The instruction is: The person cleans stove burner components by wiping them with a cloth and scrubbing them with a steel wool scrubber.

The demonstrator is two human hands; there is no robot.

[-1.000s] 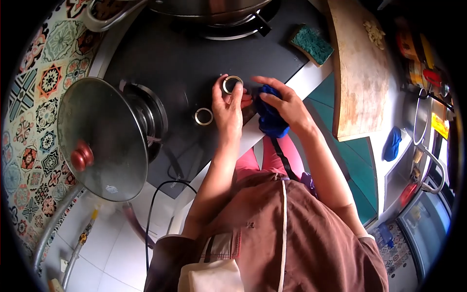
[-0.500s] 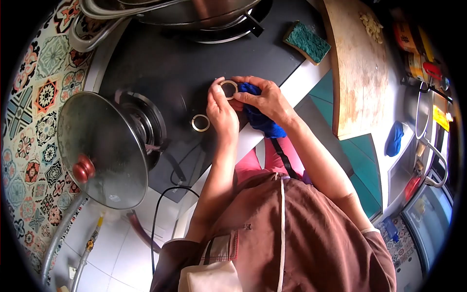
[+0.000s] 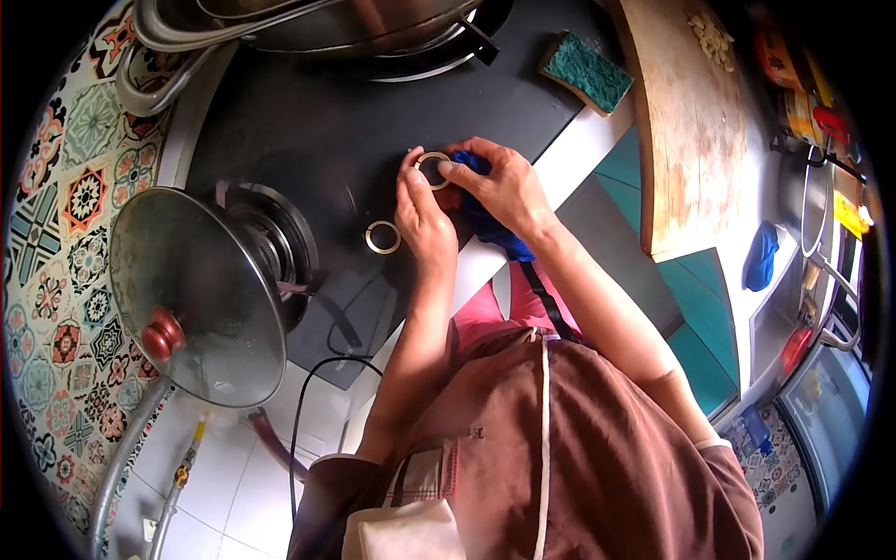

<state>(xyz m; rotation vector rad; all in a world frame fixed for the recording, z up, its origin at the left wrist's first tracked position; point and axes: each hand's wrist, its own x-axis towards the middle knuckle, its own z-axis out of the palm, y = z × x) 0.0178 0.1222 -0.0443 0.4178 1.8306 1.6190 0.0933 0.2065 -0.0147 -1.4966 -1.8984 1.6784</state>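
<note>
A brass-coloured ring (image 3: 432, 155), likely a burner ring, is held upright between both hands above the dark cooktop (image 3: 308, 140). My left hand (image 3: 427, 219) grips its left side, fingers closed. My right hand (image 3: 509, 191) pinches its right edge with the thumb on the face. A bunched blue cloth (image 3: 485, 222) hangs under my right hand, partly hidden by it; I cannot tell how firmly it is held. A second similar ring (image 3: 383, 253) lies flat on the cooktop, left of my left hand.
A glass lid with a red knob (image 3: 163, 336) leans against the left burner (image 3: 280, 233). At the top sits a large metal pan (image 3: 364, 33). A green sponge (image 3: 588, 73) lies near a wooden cutting board (image 3: 686, 168) with pale pieces on it. Another blue cloth (image 3: 763, 257) is at right.
My right thumb has moved up and left onto the face of the ring. Both hands otherwise stay in place; the view has shifted slightly.
</note>
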